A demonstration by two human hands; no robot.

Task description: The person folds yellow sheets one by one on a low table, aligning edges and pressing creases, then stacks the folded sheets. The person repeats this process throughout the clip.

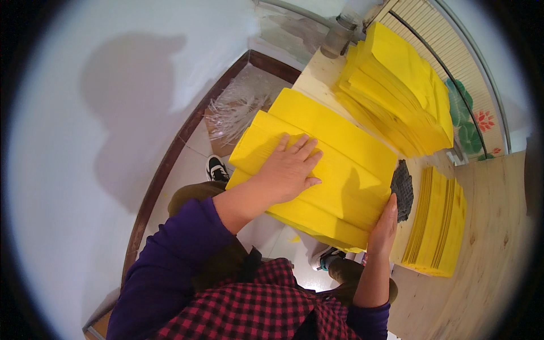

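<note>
In front of me is a thick pile of yellow cloth-like sheets, with layers overlapping in steps. My left hand lies flat on top of it, fingers spread. Against the pile's right end rests my right hand, its fingers stretched out along the edge and the thumb side partly hidden. The far part of the pile reaches over the pale wooden table; its near edge overhangs toward my lap. What bears the near side cannot be seen.
A taller yellow stack stands at the table's back, beside a clear bottle. Folded yellow bundles lie at the right, near a dark grey textured cloth. Clear plastic strands sit on the floor by the wall.
</note>
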